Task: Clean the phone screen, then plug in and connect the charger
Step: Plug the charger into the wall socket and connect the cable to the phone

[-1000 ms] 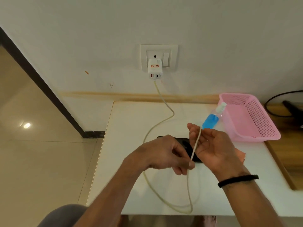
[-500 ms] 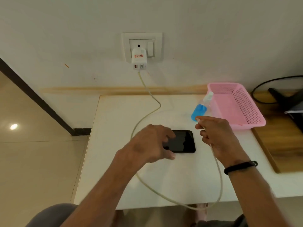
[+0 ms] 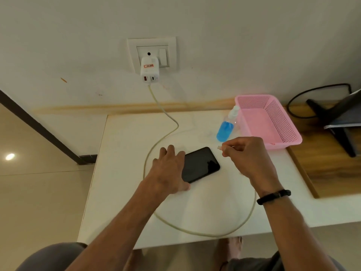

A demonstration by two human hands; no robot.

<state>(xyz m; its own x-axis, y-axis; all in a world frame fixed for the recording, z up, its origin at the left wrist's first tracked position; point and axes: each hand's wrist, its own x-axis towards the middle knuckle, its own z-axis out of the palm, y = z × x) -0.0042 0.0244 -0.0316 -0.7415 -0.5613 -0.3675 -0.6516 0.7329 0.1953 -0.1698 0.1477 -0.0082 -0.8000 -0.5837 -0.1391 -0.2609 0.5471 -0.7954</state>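
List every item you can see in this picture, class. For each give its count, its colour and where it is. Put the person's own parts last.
Phone: one, black, flat on the white table, screen dark.
Charger adapter: one, white, plugged into the wall socket.
Cable: one, off-white, runs from the adapter and loops over the table to the right hand.
Cable plug: one, pale, just beyond the phone's far right corner, not inserted.
Spray bottle: one, blue liquid, beside the basket.
Basket: one, pink, right of the table.
Black cord: one, on the wooden surface at right.
Wristband: one, black, right wrist.
Left hand: grips the phone's near end.
Right hand: pinches the cable plug.
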